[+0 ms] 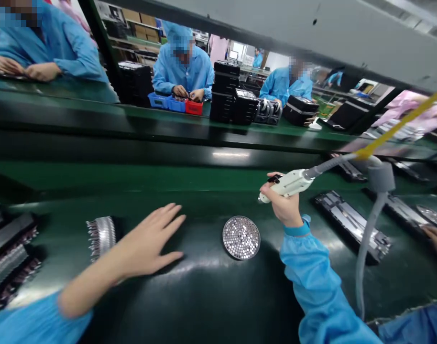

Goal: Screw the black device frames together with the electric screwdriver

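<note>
Right of the spread-fingered left hand (148, 243), the right hand (286, 208) is clasping a likely rigid electric screwdriver (293, 182) toward its front, probably the surest hold.

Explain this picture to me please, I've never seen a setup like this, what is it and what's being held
There's no machine here, just a person's two bare hands, seen by a camera worn on the head, looking forward and down. The right hand has a pale handheld tool in its grip, with a grey cord at its back end. The left hand is open, holding nothing that shows. Between them, on the dark green table, sits a round dish of small shiny pieces. A curved, ribbed part lies near the left wrist, and a long dark-and-silver unit lies to the right. People in blue work across the way.
</note>
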The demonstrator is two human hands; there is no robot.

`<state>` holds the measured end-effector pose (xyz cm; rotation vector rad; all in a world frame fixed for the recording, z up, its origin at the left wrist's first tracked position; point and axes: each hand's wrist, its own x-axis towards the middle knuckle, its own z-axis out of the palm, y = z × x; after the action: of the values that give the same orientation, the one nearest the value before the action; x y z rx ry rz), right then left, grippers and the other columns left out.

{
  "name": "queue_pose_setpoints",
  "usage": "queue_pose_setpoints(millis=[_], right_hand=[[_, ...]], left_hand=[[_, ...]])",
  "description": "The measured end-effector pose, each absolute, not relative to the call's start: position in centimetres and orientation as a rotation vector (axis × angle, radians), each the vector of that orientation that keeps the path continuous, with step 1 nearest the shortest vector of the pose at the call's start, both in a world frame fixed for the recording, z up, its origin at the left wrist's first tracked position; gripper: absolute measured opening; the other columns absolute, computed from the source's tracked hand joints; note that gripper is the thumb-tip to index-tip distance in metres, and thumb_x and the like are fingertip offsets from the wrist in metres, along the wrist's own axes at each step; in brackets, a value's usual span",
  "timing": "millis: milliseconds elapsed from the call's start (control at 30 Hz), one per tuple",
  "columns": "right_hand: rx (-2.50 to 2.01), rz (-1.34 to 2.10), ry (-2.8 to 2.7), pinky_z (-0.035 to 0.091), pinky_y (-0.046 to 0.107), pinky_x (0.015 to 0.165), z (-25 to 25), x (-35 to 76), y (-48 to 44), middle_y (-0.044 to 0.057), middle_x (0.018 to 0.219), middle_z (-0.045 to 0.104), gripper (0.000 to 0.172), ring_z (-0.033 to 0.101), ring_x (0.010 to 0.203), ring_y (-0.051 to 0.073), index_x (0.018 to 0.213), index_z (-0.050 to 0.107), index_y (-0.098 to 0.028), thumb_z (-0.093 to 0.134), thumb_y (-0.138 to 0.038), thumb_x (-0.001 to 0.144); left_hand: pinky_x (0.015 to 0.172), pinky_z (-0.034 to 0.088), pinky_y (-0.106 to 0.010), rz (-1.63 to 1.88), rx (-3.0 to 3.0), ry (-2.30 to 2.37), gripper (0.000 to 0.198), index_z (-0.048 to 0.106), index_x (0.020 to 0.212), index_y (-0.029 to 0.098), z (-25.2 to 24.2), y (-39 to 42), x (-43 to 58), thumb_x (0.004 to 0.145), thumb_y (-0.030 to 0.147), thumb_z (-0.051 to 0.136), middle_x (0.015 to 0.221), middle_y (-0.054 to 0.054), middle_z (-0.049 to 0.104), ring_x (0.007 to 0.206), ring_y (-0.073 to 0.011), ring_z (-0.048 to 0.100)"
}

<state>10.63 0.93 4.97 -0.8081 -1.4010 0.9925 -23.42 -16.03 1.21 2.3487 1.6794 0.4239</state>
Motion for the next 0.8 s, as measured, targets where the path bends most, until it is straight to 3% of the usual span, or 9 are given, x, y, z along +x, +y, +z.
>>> queue_pose_setpoints(millis=[100, 200, 267, 367, 500, 667, 800], right_hand=[[-0.843, 1.115, -1.33, 0.052, 0.029, 0.058, 4.3, 9.7, 0.8, -0.004, 0.07, 0.065, 0.036, 0.061, 0.062, 0.014, 0.103, 0.065, -0.021, 0.079, -0.026, 0.069], [-0.886, 1.133, -1.278, 0.054, 0.031, 0.062, 4.1, 9.1, 0.6, -0.003, 0.074, 0.066, 0.035, 0.064, 0.068, 0.015, 0.101, 0.066, -0.021, 0.078, -0.025, 0.068], [-0.901, 1.12, -1.271, 0.057, 0.033, 0.07, 4.1, 8.8, 0.4, -0.001, 0.082, 0.07, 0.034, 0.068, 0.078, 0.017, 0.099, 0.067, -0.021, 0.078, -0.023, 0.067], [-0.905, 1.123, -1.291, 0.058, 0.036, 0.076, 4.3, 8.6, -0.1, 0.001, 0.089, 0.073, 0.034, 0.071, 0.087, 0.02, 0.099, 0.066, -0.022, 0.077, -0.021, 0.067], [-0.86, 1.197, -1.31, 0.056, 0.034, 0.064, 5.0, 9.8, -0.5, -0.004, 0.069, 0.068, 0.034, 0.067, 0.067, 0.017, 0.101, 0.064, -0.022, 0.076, -0.021, 0.069], [-0.877, 1.114, -1.364, 0.049, 0.031, 0.053, 6.3, 12.5, 0.4, -0.006, 0.058, 0.064, 0.034, 0.058, 0.05, 0.014, 0.095, 0.064, -0.021, 0.075, -0.017, 0.064], [-0.896, 1.014, -1.171, 0.046, 0.03, 0.053, 6.9, 12.0, 1.0, -0.008, 0.05, 0.057, 0.031, 0.052, 0.045, 0.013, 0.091, 0.062, -0.02, 0.072, -0.018, 0.062]], left_hand=[[0.118, 0.029, -0.072, 0.481, 2.26, 1.973, 0.077, 0.048, 0.149, 0.036, 0.3, -20.8, -30.1, 0.081, 0.064, 0.068, 0.163, 0.0, 0.038, 0.149, -0.044, 0.033], [0.118, 0.026, -0.076, 0.492, 2.218, 2.003, 0.075, 0.044, 0.15, 0.043, -1.6, -23.8, -33.0, 0.082, 0.064, 0.068, 0.166, 0.006, 0.031, 0.149, -0.0473, 0.031], [0.119, 0.026, -0.074, 0.462, 2.201, 2.019, 0.073, 0.046, 0.15, 0.04, -3.2, -24.4, -32.6, 0.083, 0.06, 0.067, 0.167, 0.002, 0.028, 0.15, -0.0485, 0.026], [0.12, 0.023, -0.071, 0.461, 2.158, 2.149, 0.067, 0.05, 0.148, 0.025, -4.7, -23.6, -30.2, 0.089, 0.055, 0.057, 0.167, -0.013, 0.027, 0.154, -0.0472, 0.016], [0.119, 0.025, -0.071, 0.447, 2.136, 2.227, 0.058, 0.054, 0.144, 0.013, -4.7, -21.0, -26.6, 0.097, 0.046, 0.043, 0.162, -0.022, 0.035, 0.153, -0.0471, 0.018], [0.114, 0.031, -0.074, 0.492, 2.338, 2.096, 0.057, 0.059, 0.139, 0.005, -3.9, -17.8, -22.6, 0.098, 0.04, 0.042, 0.154, -0.03, 0.043, 0.148, -0.0548, 0.024], [0.112, 0.033, -0.073, 0.433, 2.442, 2.18, 0.053, 0.058, 0.14, 0.001, -3.5, -16.2, -19.4, 0.098, 0.03, 0.042, 0.152, -0.034, 0.043, 0.148, -0.0566, 0.023]])
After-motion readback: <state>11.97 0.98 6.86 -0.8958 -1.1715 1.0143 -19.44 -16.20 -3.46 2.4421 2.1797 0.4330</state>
